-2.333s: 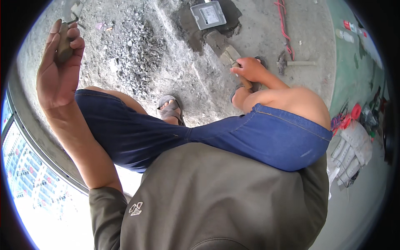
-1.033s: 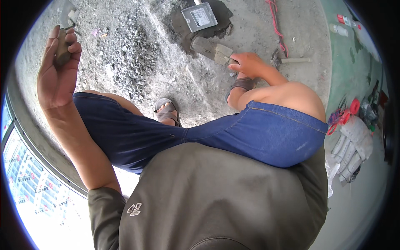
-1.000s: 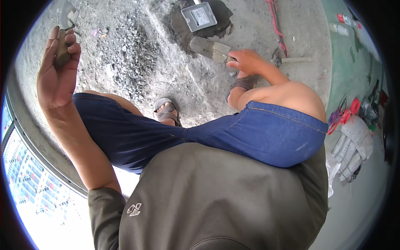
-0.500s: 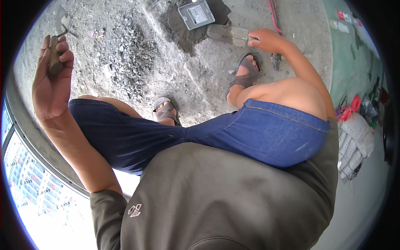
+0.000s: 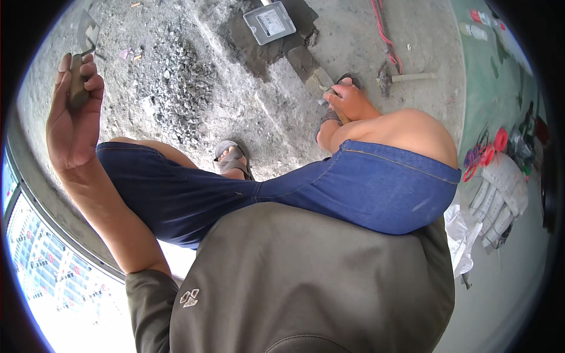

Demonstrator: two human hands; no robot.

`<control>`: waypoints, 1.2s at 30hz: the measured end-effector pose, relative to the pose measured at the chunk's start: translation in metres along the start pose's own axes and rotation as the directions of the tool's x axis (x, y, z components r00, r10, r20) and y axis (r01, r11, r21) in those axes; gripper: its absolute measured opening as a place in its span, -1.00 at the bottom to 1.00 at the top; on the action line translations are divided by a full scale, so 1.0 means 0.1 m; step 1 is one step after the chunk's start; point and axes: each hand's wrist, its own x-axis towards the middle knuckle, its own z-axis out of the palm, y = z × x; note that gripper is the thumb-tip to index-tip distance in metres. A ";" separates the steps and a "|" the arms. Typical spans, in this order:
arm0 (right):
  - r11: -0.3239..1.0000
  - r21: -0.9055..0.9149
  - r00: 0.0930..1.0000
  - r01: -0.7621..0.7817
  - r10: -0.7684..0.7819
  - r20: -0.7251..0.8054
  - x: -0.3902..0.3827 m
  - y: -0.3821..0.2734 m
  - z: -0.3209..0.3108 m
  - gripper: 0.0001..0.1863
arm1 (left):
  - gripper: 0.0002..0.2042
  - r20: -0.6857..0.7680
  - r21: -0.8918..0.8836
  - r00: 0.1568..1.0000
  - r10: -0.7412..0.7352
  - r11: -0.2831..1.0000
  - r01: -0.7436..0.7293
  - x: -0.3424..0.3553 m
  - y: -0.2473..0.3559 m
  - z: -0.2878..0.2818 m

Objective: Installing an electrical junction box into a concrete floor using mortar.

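Note:
My left hand [image 5: 75, 123], raised at the left with its palm up, is closed round the wooden handle of a pointed trowel [image 5: 77, 85]; the metal blade sticks out beyond the fingers. Low by my right foot, my right hand [image 5: 348, 100] grips the end of a flat rectangular trowel [image 5: 318, 76]. Dark wet mortar covers the far part of its blade. This blade slants away to the left, its far end at the edge of a mortar patch [image 5: 250, 56]. Set in that patch is a square grey box [image 5: 269, 22] with a label on top.
Grey gravel [image 5: 182, 85] is spread over the rough floor ahead of my left sandal [image 5: 232, 157]. A hammer [image 5: 412, 77] and a red cable [image 5: 382, 32] lie beyond my right foot. Bottles [image 5: 477, 30] and bags [image 5: 503, 188] are at the right, a window [image 5: 53, 259] at the left.
My right hand has come nearer and to the left, swinging the rectangular trowel from nearly level to a slant. Dark mortar now shows on its blade. My left hand has hardly moved.

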 end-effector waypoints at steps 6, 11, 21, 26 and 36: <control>0.974 0.176 0.985 -0.142 0.156 -0.068 0.10 0.09 0.14 -0.56 | -0.55 0.030 0.000 0.999 -0.018 1.000 0.018 0.08 -0.04 0.02; 0.961 -0.028 0.960 -0.276 0.275 -0.047 0.25 0.10 0.27 -0.49 | -0.57 0.030 -0.005 0.999 -0.032 0.999 0.032 0.12 -0.07 0.03; 0.949 0.251 0.981 -0.189 0.191 0.018 0.19 0.15 0.12 -0.49 | -0.57 0.042 -0.015 0.999 -0.026 1.000 0.026 0.12 -0.06 0.01; 0.972 -0.145 0.983 -0.186 0.185 -0.017 0.17 0.10 0.26 -0.46 | -0.56 0.061 -0.042 0.997 -0.040 0.998 0.042 0.14 -0.07 0.02; 0.983 0.121 0.974 -0.134 0.154 -0.169 0.46 0.05 -0.17 -0.41 | -0.56 0.049 -0.013 0.998 -0.025 1.000 0.026 0.13 -0.06 0.00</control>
